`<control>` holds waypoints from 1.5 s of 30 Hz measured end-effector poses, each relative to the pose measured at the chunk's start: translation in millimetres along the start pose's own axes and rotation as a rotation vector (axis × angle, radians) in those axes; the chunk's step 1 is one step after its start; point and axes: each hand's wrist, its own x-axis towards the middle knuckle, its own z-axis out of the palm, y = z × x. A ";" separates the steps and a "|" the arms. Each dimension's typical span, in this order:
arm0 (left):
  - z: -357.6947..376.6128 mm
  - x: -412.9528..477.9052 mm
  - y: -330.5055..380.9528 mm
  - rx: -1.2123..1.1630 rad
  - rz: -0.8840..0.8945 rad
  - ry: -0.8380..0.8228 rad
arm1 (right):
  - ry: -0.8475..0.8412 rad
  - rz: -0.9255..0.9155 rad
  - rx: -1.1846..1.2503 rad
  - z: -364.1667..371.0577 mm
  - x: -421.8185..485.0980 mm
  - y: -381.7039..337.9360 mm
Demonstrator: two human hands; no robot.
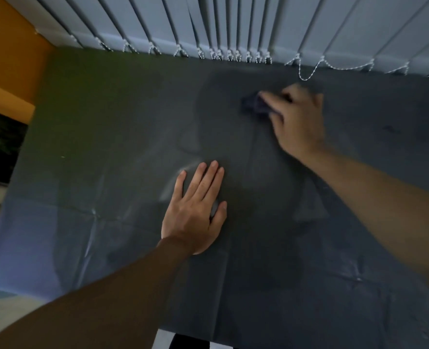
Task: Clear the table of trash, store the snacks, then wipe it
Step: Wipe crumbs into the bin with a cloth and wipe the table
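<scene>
Two hands, one cloth, one surface: that's the tally!

Counting it off now: one left hand [195, 210], one right hand [296, 119], so two hands in shot, with two bare forearms behind them. One dark cloth [255, 105], just the single one. One surface [107, 147], under one dark cover. Along the far edge there's one set of vertical blinds [233, 21]; the slats run well past a dozen, but they bunch up in the middle, so an exact figure can't be told. One beaded chain [306, 71] loops from slat to slat, and there's one orange wall [9, 59] at the left.
</scene>
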 end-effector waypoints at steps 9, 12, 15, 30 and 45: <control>0.7 1.8 0.5 0.015 -0.024 -0.041 | -0.068 -0.077 0.096 -9.4 -52.0 -33.6; -1.1 2.0 2.1 0.029 -0.019 -0.064 | -0.023 0.011 -0.011 -19.2 -47.4 4.1; -4.0 3.2 6.5 0.066 -0.015 -0.076 | 0.070 0.426 0.038 -26.4 -50.4 16.3; 9.3 115.8 95.6 0.063 -0.147 -0.058 | -0.029 0.032 -0.026 -60.4 -109.8 88.8; 7.0 117.9 94.7 0.094 -0.151 -0.095 | 0.102 0.272 -0.080 -56.6 -57.5 132.0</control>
